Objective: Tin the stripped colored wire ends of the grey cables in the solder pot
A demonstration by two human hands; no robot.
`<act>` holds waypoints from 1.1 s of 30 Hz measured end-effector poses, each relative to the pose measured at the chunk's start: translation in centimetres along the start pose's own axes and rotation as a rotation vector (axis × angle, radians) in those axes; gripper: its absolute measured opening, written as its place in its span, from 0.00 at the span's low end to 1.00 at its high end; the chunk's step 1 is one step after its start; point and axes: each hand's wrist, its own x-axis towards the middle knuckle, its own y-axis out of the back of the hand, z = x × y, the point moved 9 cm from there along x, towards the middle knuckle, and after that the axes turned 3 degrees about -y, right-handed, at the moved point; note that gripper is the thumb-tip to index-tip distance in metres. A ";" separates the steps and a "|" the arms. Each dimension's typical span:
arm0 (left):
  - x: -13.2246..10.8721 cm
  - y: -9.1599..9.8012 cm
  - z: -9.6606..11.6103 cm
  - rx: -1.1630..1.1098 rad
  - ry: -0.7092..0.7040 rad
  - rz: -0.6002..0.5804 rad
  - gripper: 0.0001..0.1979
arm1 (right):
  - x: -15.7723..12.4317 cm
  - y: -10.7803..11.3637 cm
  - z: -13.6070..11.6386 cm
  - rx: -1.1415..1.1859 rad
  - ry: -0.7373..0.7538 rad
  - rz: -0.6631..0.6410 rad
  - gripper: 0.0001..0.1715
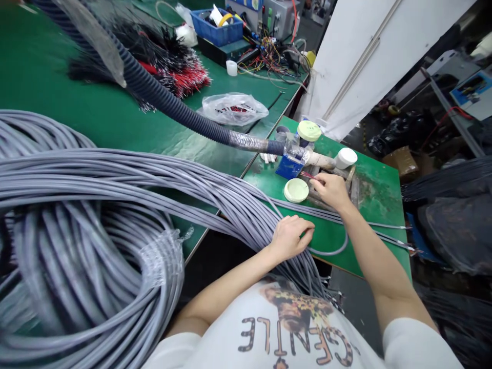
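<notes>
My right hand (331,190) pinches a thin red item (309,176) above a small green-topped table (378,205), close to a blue block (289,166). My left hand (292,238) lies on a bundle of grey cables (234,210), its fingers apart and curved over the strands. These cables run from a large coil (77,251) and cross the table edge. A pale green round lid (295,190) sits just left of my right hand. A dark corrugated conduit (165,100) ends at a taped section beside the blue block.
A long green workbench (46,77) holds a black-and-red wire bundle (169,66), a clear plastic bag (232,108), and a blue crate (216,26). Tangled coloured wires (272,59) lie near the crate. A white partition (361,66) stands behind the small table.
</notes>
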 end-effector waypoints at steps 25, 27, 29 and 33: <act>0.0 0.0 0.0 -0.021 -0.007 -0.009 0.09 | -1.4 -0.6 12.3 -0.204 -0.218 0.038 0.17; 0.0 -0.1 0.1 -0.002 -0.017 -0.010 0.08 | -1.4 0.5 10.8 -0.112 -0.168 0.076 0.17; -0.1 0.0 0.2 0.005 -0.021 0.003 0.08 | -1.4 1.5 8.6 0.022 -0.094 0.101 0.17; -0.1 0.3 0.6 0.055 -0.057 0.039 0.07 | -0.8 1.8 3.6 0.207 0.031 0.054 0.17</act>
